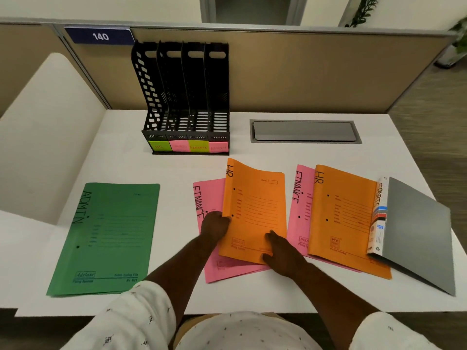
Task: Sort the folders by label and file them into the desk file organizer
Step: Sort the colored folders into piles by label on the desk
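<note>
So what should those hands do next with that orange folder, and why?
Probably lift the orange HR folder, gripped by the left hand and right hand, toward the organizer's leftmost slot, whose green note seems to read HR.

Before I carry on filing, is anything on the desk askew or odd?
One oddity: the grey folder at the far right lies tilted, propped on the right-hand orange HR folder, not flat. Its spine reads SPORTS; I can't make out a matching slot label on the organizer.

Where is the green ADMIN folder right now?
The green ADMIN folder lies flat on the desk's left side, apart from the other folders, in front of and slightly left of the black file organizer.
</note>
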Available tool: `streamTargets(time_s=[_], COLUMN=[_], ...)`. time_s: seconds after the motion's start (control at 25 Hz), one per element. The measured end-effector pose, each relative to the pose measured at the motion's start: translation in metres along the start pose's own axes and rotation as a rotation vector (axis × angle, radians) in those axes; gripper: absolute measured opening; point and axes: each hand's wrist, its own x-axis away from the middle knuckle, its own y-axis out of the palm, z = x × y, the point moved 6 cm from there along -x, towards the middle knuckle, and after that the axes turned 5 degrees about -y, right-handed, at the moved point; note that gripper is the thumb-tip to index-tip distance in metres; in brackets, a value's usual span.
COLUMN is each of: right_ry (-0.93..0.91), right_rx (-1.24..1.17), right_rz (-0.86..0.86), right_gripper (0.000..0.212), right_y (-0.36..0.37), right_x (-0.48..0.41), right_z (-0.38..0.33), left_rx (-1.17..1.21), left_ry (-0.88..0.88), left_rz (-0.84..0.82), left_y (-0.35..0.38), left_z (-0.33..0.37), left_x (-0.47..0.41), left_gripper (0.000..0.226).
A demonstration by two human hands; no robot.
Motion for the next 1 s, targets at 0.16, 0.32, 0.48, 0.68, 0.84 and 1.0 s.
streamTargets(time_s=[0.16, 0.32, 0.48, 0.68, 0.84, 1.0], right_ry=[-0.004, 0.066, 0.208, 0.331, 0.343, 0.342], right_rx=[-0.067, -0.133, -0.175, -0.204, -0.182, -0.137], right_rz=[0.172, 0.391, 0.588, 0.599, 0.474, 0.316], right_gripper=[0.074, 0.073, 0.072, 0.073, 0.072, 0.069], right_y=[-0.018, -0.050, -0.084, -0.098, -0.096, -0.096], right_x=[0.005, 0.010, 0.021, 0.041, 0.056, 0.055], right_z=[-0.010, -0.008, 0.020, 0.083, 0.145, 0.200], left_rx=[0.028, 0.029, 0.110, 0.168, 0.104, 0.051], left_ry=[0.124, 0.239, 0.222, 0.152, 0.099, 0.030], left_rz=[0.007, -0.082, -0.176, -0.266, -0.261, -0.233], left_y=[-0.011, -0.014, 0.012, 0.081, 0.137, 0.194], left_z=[0.031, 0.063, 0.075, 0.079, 0.085, 0.093], left_x=[0.003, 0.002, 0.005, 0.012, 0.016, 0.021], left_gripper=[0.021, 0.021, 0.023, 0.020, 0.022, 0.021])
